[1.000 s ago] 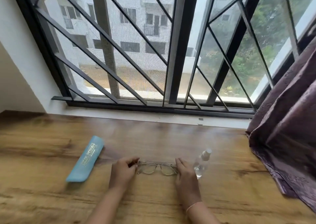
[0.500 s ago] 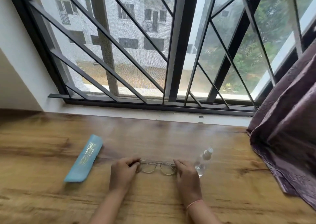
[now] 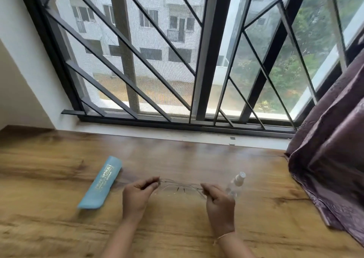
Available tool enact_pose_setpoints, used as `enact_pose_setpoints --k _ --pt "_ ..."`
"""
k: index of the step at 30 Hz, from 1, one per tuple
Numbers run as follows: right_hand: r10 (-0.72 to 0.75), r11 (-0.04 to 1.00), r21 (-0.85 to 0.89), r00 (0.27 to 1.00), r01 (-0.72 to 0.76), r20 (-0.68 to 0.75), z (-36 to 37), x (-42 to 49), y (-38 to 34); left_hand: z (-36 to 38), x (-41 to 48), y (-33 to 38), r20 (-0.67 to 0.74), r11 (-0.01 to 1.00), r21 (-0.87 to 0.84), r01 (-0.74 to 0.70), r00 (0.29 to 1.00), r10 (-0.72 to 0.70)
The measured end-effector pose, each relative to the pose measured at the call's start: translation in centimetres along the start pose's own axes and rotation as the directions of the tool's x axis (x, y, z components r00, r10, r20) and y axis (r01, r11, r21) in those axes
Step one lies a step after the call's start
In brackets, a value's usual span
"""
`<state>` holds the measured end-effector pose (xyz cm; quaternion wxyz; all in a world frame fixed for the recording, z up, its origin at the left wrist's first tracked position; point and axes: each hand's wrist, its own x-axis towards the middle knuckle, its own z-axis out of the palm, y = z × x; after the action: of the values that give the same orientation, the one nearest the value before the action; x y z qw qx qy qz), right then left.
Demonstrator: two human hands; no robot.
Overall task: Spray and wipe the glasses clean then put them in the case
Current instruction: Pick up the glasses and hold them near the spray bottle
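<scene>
Clear-framed glasses [image 3: 180,187] are held between both hands, just above the wooden table [image 3: 59,228]. My left hand [image 3: 137,197] pinches the left end of the frame and my right hand [image 3: 219,206] pinches the right end. The glasses look blurred. A small clear spray bottle [image 3: 236,182] with a white cap stands right behind my right hand. A light blue glasses case [image 3: 100,182] with gold lettering lies shut on the table to the left of my left hand.
A purple curtain [image 3: 331,149] hangs at the right and drapes onto the table's right side. A barred window [image 3: 197,60] with a white sill runs along the table's far edge. A white wall stands at the far left.
Both hands have lifted the glasses slightly off the table and tilted them, with the hands a little farther apart. The case and the spray bottle have stayed in place.
</scene>
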<state>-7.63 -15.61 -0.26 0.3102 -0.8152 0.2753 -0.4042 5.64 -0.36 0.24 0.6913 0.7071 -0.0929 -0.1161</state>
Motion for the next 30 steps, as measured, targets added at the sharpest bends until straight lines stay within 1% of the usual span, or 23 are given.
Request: enact_pose_setpoints --k 1,2,3,4,5,6,7,9,12,13,14,15,17,19,23,26,30 --pt "0.038 0.998 0.044 0.999 -0.037 -0.017 -0.2 0.1 -0.4 0.0 -0.1 0.5 0.014 0.988 -0.148 0.037 0.999 -0.035" --pt "0.108 0.989 0.107 0.994 -0.104 -0.027 -0.3 0.1 -0.8 0.0 -0.2 1.1 0.036 0.947 -0.311 0.078 0.997 -0.071" --pt "0.209 0.961 0.191 0.978 -0.201 -0.022 -0.4 0.2 -1.4 0.1 -0.4 1.8 0.067 0.88 -0.461 0.118 0.993 -0.098" --pt "0.323 0.906 0.289 0.947 -0.31 0.005 -0.4 0.2 -1.9 0.2 -0.7 2.3 0.095 0.811 -0.566 0.146 0.989 -0.111" --pt "0.418 0.827 0.391 0.907 -0.405 0.055 -0.4 0.1 -2.3 0.3 -0.9 2.5 0.116 0.76 -0.63 0.163 0.987 -0.115" --pt "0.482 0.739 0.478 0.868 -0.475 0.118 -0.3 0.0 -2.6 0.3 -1.1 2.7 0.129 0.738 -0.652 0.172 0.985 -0.115" --pt "0.518 0.651 0.546 0.835 -0.527 0.188 -0.2 -0.1 -2.8 0.4 -1.4 2.9 0.136 0.737 -0.653 0.173 0.985 -0.111" --pt "0.553 0.437 0.655 0.758 -0.617 0.345 0.0 -0.4 -3.3 0.8 -2.2 2.9 0.135 0.792 -0.592 0.149 0.987 -0.085" --pt "0.55 0.055 0.719 0.622 -0.693 0.557 0.1 -1.1 -4.6 1.8 -3.9 3.5 0.072 0.929 -0.369 0.033 0.997 -0.007" --pt "0.538 -0.035 0.719 0.593 -0.694 0.599 0.2 -1.3 -5.1 2.2 -4.4 3.5 0.048 0.959 -0.283 -0.003 0.999 0.018" --pt "0.53 -0.103 0.717 0.572 -0.689 0.626 0.3 -1.4 -5.5 2.6 -4.9 3.6 0.027 0.973 -0.227 -0.039 0.999 0.047" --pt "0.526 -0.165 0.715 0.553 -0.679 0.646 0.3 -1.5 -5.7 2.9 -5.3 3.7 0.002 0.983 -0.165 -0.083 0.996 0.084" --pt "0.52 -0.276 0.707 0.518 -0.651 0.679 0.6 -1.6 -6.1 3.3 -6.1 4.0 -0.02 0.979 -0.021 -0.205 0.979 0.205" --pt "0.502 -0.338 0.71 0.52 -0.617 0.691 1.0 -2.0 -6.4 3.8 -6.7 4.2 -0.025 0.944 0.096 -0.316 0.947 0.32" --pt "0.392 -0.425 0.693 0.573 -0.581 0.72 2.1 -3.2 -6.3 4.6 -7.6 5.0 -0.051 0.883 0.212 -0.419 0.897 0.438" --pt "0.353 -0.415 0.667 0.566 -0.619 0.745 2.4 -3.8 -6.4 4.6 -7.6 4.9 -0.075 0.844 0.272 -0.462 0.864 0.498" --pt "0.348 -0.357 0.647 0.547 -0.673 0.761 2.4 -3.7 -6.6 4.4 -7.1 4.7 -0.081 0.834 0.282 -0.474 0.855 0.512"
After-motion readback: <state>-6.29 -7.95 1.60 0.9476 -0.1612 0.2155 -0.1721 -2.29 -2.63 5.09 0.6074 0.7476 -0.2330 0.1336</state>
